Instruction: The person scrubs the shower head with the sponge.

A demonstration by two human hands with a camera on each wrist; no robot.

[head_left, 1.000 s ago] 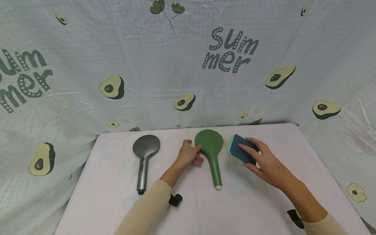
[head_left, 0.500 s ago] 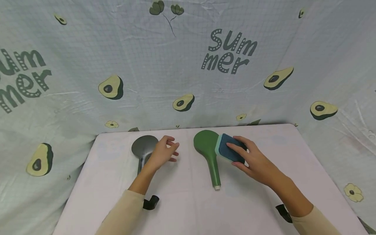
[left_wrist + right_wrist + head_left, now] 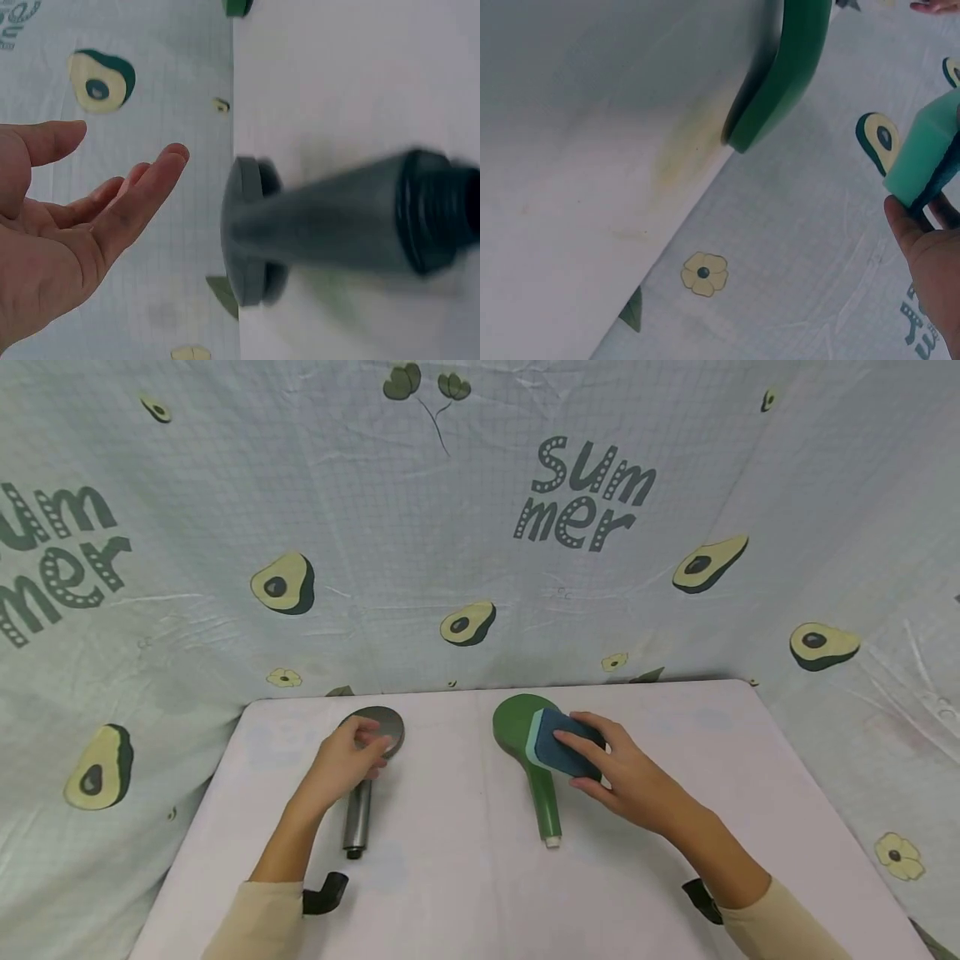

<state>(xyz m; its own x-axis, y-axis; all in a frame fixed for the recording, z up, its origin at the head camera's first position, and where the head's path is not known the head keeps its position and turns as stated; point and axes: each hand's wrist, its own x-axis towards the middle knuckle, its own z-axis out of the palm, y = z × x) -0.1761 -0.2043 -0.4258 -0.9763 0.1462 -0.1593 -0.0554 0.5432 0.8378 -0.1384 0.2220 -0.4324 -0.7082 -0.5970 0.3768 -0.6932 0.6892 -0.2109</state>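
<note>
In the head view my right hand (image 3: 622, 772) grips a sponge (image 3: 566, 743), dark blue on one face and light green on the other. The sponge is over the right side of a green shower head (image 3: 517, 722) lying on the table; whether they touch I cannot tell. In the right wrist view the sponge's green side (image 3: 922, 154) shows above my fingers. My left hand (image 3: 345, 760) is over a grey shower head (image 3: 358, 818), covering part of its head and neck. Its fingers are loosely bent with nothing between them, and the left wrist view shows them apart from the grey shower head (image 3: 322, 217).
Both shower heads lie on a pale pink table (image 3: 442, 877), handles toward me. A whitish cloth (image 3: 375, 527) printed with avocados and lettering hangs behind the table's back edge. Black camera mounts (image 3: 326, 893) stick out at both wrists.
My left hand has moved left, from beside the green shower head to over the grey one. My right hand has carried the sponge left, from beside the green shower head to over it.
</note>
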